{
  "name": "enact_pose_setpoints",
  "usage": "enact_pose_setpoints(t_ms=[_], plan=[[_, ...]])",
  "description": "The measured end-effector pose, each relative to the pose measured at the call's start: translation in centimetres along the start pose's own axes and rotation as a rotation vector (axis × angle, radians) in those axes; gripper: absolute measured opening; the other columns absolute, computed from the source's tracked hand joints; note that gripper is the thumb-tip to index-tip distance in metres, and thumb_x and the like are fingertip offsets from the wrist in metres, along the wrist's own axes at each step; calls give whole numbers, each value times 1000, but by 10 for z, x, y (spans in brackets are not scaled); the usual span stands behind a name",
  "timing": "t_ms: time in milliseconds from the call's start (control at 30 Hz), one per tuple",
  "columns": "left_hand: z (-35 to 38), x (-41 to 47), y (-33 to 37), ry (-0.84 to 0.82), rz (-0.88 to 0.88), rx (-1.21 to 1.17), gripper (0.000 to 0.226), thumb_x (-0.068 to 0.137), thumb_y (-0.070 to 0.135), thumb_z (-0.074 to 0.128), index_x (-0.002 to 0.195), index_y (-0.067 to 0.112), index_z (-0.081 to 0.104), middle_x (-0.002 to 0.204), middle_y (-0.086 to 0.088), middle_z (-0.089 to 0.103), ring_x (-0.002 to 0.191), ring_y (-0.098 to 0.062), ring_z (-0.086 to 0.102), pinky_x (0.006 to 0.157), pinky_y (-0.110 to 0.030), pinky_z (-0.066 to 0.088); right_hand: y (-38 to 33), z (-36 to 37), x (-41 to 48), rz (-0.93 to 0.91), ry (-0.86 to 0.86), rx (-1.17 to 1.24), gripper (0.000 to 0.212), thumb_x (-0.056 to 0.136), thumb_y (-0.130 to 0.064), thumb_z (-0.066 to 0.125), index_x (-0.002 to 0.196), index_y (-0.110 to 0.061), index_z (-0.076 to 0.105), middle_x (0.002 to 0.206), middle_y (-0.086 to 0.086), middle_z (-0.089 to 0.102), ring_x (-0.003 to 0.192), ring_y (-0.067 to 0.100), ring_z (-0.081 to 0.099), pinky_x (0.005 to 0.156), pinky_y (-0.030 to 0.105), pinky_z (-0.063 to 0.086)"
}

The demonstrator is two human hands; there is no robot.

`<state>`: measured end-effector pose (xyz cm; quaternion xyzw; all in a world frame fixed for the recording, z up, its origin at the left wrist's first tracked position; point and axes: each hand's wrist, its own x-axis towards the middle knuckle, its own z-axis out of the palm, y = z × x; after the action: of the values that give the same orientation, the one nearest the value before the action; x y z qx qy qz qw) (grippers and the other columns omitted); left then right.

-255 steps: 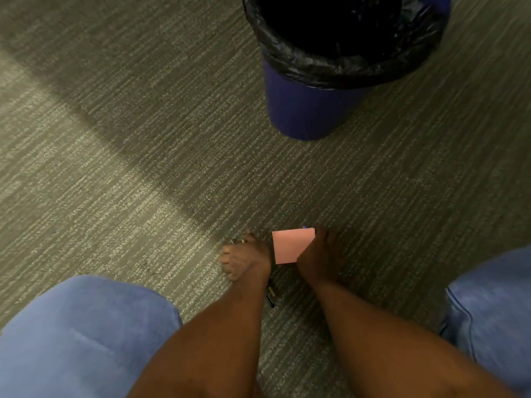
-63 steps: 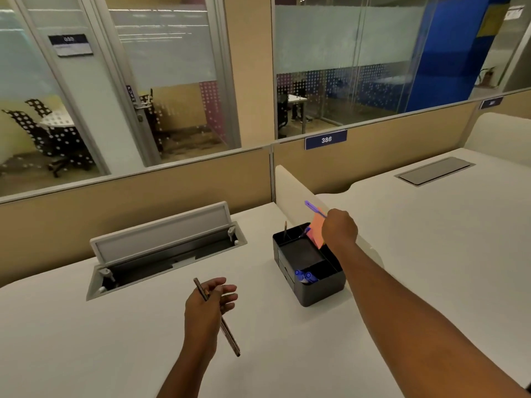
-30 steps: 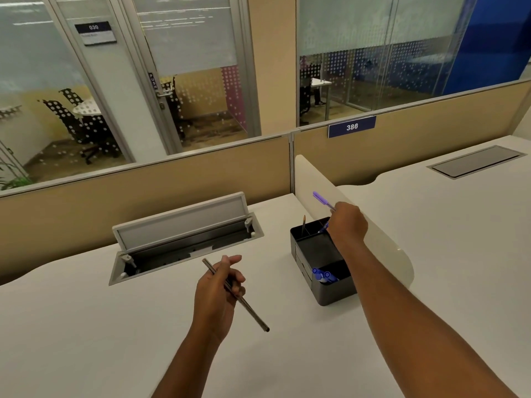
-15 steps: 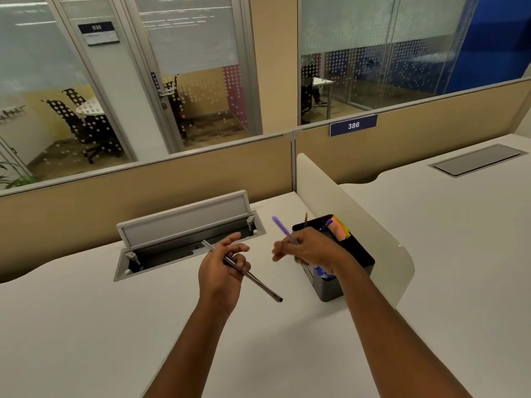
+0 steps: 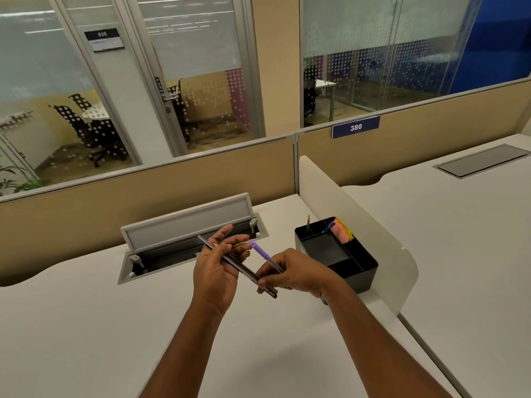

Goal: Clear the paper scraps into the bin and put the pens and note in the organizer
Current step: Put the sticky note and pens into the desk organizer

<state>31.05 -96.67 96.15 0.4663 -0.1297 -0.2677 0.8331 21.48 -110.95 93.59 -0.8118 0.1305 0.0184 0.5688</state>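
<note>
My left hand (image 5: 218, 271) holds a dark pen (image 5: 230, 259) slanted across its fingers, over the white desk. My right hand (image 5: 296, 274) grips a purple pen (image 5: 260, 251) and its fingertips touch the lower end of the dark pen. The black organizer (image 5: 359, 271) stands just right of my right hand, against a low white divider. A pink note (image 5: 342, 232) stands in its back compartment beside other coloured notes, with a pencil (image 5: 308, 222) upright at the back left corner. No bin or paper scraps are in view.
An open grey cable hatch (image 5: 186, 237) is sunk in the desk (image 5: 86, 326) behind my hands. A white divider (image 5: 382, 239) separates this desk from the neighbouring one on the right. Tan partition panels run along the back.
My right hand left the pink note in the organizer and came left with the purple pen. The hands have met; right fingertips now touch the dark pen in my left hand.
</note>
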Motion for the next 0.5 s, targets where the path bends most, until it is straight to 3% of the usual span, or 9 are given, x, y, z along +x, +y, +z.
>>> enact_pose_setpoints(t_ms=[67,167,300,400,500], plan=[[3,-2,-3,-51,0,56,38,94,-4,29,117,6,58,87,-13,74,87,-26,72,78,-32,60,-2,-1,2,-5,3,-4,8,85,-25,70,89,-26,76,77,-12,75,59,-1,61,58,16,46],[10,-4,-10,-160,-17,195,42,91,-9,31,115,7,61,110,-17,70,104,-30,67,91,-38,55,-6,-4,4,-34,-10,-3,13,82,-24,73,82,-37,71,71,-18,74,64,-3,67,63,17,48],[19,-5,-16,-307,-42,367,48,91,-9,31,118,16,61,119,-4,69,112,-19,64,80,-24,57,-3,-9,8,-53,8,-48,11,80,-21,75,91,-20,75,65,-17,70,61,1,65,63,16,47],[24,-4,-18,-334,-18,529,42,90,0,43,112,31,62,128,6,62,120,-17,57,83,-24,52,0,-14,11,-25,21,-44,17,82,-20,73,98,-14,75,78,-5,73,67,7,64,66,17,45],[25,-2,-23,-308,-8,667,45,94,9,48,128,38,46,144,7,43,135,-18,39,98,-28,37,2,-17,14,12,25,-42,20,83,-22,72,101,-12,74,95,11,74,83,18,66,76,24,47]])
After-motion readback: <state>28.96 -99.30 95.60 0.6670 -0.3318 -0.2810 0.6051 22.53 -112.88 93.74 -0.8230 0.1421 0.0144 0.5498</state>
